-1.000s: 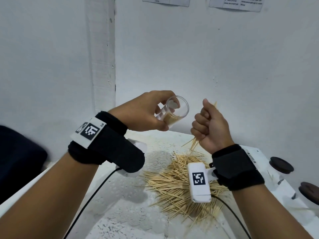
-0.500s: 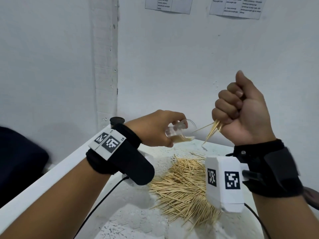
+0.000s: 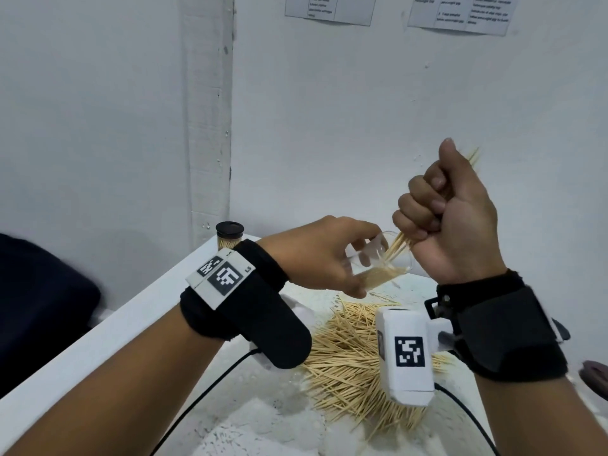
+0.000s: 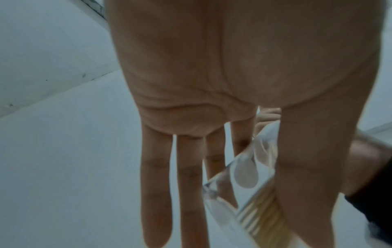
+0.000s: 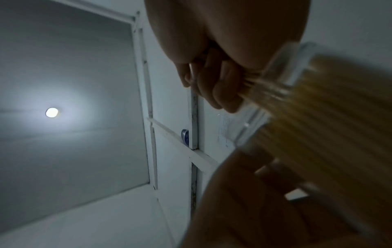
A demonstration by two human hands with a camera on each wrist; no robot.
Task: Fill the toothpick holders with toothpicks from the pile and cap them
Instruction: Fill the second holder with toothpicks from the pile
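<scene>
My left hand (image 3: 332,255) holds a clear toothpick holder (image 3: 378,263) tilted on its side above the table, its mouth facing right and some toothpicks lying inside. My right hand (image 3: 444,212) is a fist gripping a bundle of toothpicks (image 3: 399,245), and the bundle's lower ends are inside the holder's mouth. The upper tips stick out above the fist. In the left wrist view the holder (image 4: 254,176) lies between the thumb and fingers. The right wrist view shows the bundle (image 5: 318,109) entering the holder, blurred. The toothpick pile (image 3: 355,357) lies on the table below.
A filled holder with a dark cap (image 3: 229,236) stands at the table's far left corner by the wall. A dark cap (image 3: 595,376) lies at the right edge. The white table (image 3: 138,327) edge runs along the left; cables trail from both wrists.
My right fist has dropped and moved left, bringing the bundle's lower ends into the holder's mouth. The left hand has tilted the holder flatter and held it lower than a second ago.
</scene>
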